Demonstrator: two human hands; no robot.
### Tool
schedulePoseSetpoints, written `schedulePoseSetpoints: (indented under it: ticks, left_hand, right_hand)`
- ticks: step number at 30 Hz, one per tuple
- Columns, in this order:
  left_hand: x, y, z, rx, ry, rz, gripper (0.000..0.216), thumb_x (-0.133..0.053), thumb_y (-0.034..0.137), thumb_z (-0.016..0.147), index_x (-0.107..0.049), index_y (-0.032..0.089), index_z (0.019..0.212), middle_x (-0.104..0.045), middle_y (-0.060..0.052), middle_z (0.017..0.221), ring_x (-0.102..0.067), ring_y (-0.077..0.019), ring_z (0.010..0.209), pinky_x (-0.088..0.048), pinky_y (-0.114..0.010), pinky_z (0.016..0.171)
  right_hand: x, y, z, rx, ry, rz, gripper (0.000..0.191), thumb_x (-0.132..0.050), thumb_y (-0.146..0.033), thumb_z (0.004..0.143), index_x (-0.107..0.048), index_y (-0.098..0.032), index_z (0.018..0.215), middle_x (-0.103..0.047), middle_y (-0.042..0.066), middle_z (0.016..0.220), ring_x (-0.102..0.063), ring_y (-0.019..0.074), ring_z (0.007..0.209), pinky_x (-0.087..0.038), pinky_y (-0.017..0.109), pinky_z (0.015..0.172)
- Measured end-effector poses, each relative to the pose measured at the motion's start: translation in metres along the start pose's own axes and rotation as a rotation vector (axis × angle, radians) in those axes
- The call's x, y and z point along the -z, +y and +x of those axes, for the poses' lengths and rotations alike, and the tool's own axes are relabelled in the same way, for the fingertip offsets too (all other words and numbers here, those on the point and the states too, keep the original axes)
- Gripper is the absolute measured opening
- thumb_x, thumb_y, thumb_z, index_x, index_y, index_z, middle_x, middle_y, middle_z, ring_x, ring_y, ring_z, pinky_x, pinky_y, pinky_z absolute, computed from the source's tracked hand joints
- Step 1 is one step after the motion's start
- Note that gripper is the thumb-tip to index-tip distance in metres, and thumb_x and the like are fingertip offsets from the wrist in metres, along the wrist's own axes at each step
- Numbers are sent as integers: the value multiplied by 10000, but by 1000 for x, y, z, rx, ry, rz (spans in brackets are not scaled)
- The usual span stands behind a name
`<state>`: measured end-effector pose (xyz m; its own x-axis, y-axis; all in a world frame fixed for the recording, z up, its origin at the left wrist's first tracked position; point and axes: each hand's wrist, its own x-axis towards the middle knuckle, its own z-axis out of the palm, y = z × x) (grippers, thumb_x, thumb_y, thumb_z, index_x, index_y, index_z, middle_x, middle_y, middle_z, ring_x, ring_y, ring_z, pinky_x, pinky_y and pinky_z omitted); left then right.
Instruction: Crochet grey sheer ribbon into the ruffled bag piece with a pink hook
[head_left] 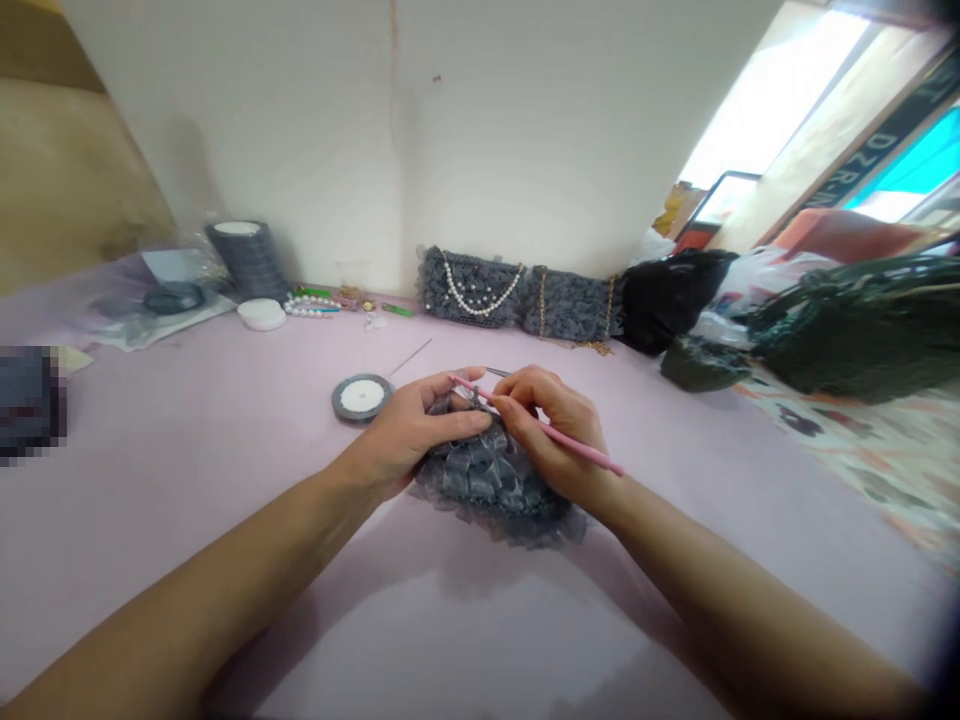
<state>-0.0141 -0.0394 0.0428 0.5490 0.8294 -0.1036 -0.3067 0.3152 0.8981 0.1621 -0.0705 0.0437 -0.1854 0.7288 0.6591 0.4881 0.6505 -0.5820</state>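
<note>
One ruffled grey piece (495, 485) is over the table (225, 430), L hand (405, 425) pinching its top edge, R hand's (559, 420) fingers pinching pink hook (577, 448) there. Prob. mid-stitch; next loop likely needs steady L tension, ribbon spool (361, 397) just beyond.

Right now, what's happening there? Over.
Left hand: grip on ruffled grey fabric piece. Right hand: grip on slim pink crochet hook. Round grey-and-white spool beside left hand, not blocking.

Ribbon spool (361, 397) left of crochet work (495, 480)
</note>
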Motion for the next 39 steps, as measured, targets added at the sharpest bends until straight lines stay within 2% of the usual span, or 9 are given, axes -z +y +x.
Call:
schedulePoseSetpoints:
  ticks: [7, 10, 12, 15, 19, 22, 26, 29, 39]
  left_hand:
    - [0, -7, 3, -65, 62, 232, 709, -847, 326, 682, -574, 178, 1319, -651, 11, 820, -616, -154, 846, -462, -278, 797]
    - [10, -2, 7, -183, 71, 455, 605, -779, 436, 755, -620, 210, 1293, -677, -12, 883, -614, -177, 879, -451, -303, 818]
    - [18, 5, 9, -291, 93, 564, 415, -689, 479, 832, -716, 199, 1136, -704, -55, 1026, -606, -210, 1018, -422, -322, 919]
    - [28, 13, 12, -394, 177, 597, 354, -588, 469, 908, -751, 188, 1048, -708, -82, 1121, -562, -220, 1149, -372, -306, 989]
    - [28, 12, 8, -230, 58, 389, 600, -607, 423, 902, -460, 271, 1463, -728, -36, 921, -601, -138, 759, -411, -241, 662]
    - [21, 8, 4, -100, -33, 250, 659, -671, 370, 857, -434, 323, 1470, -693, 3, 865, -469, -66, 539, -293, -202, 503]
    - [15, 6, 0, -64, -106, 106, 677, -700, 310, 833, -443, 318, 1459, -618, 32, 729, -472, -66, 530, -295, -182, 498]
    - [13, 7, -1, -71, -135, 76, 681, -711, 290, 830, -444, 317, 1456, -632, 21, 772, -530, -80, 584, -363, -185, 545]
    - [13, 7, -1, -109, -110, 196, 823, -773, 155, 730, -414, 253, 1465, -593, 42, 778, -516, -77, 665, -399, -203, 642]
  right_hand:
    - [9, -18, 5, -293, -200, -15, 370, -501, -362, 972, -397, -204, 654, -413, -60, 555, -366, 73, 489, -291, 223, 456]
    - [9, -15, 6, -362, -165, 67, 394, -473, -386, 973, -381, -208, 634, -400, -51, 562, -392, 84, 507, -300, 218, 448]
    - [9, -11, 7, -348, -131, 81, 391, -466, -369, 968, -373, -208, 624, -402, -45, 573, -400, 88, 525, -309, 217, 461]
    - [10, -6, 8, -325, -113, 75, 381, -458, -344, 965, -369, -206, 621, -403, -40, 582, -392, 90, 536, -300, 220, 470]
    - [11, -3, 7, -265, -102, 68, 383, -462, -347, 963, -353, -207, 624, -370, -44, 592, -365, 89, 541, -286, 228, 483]
    - [12, -1, 6, -237, -94, 78, 375, -472, -347, 961, -356, -206, 634, -348, -49, 592, -337, 86, 535, -259, 234, 480]
    - [13, 2, 3, -184, -115, 116, 366, -480, -349, 959, -388, -199, 638, -362, -45, 611, -339, 87, 555, -272, 236, 497]
    - [14, 3, 2, -154, -141, 139, 355, -478, -345, 965, -427, -192, 649, -376, -44, 615, -341, 84, 554, -276, 235, 497]
    - [17, 3, 3, -129, -201, 107, 305, -466, -318, 967, -535, -176, 705, -477, -22, 643, -408, 90, 572, -325, 229, 506]
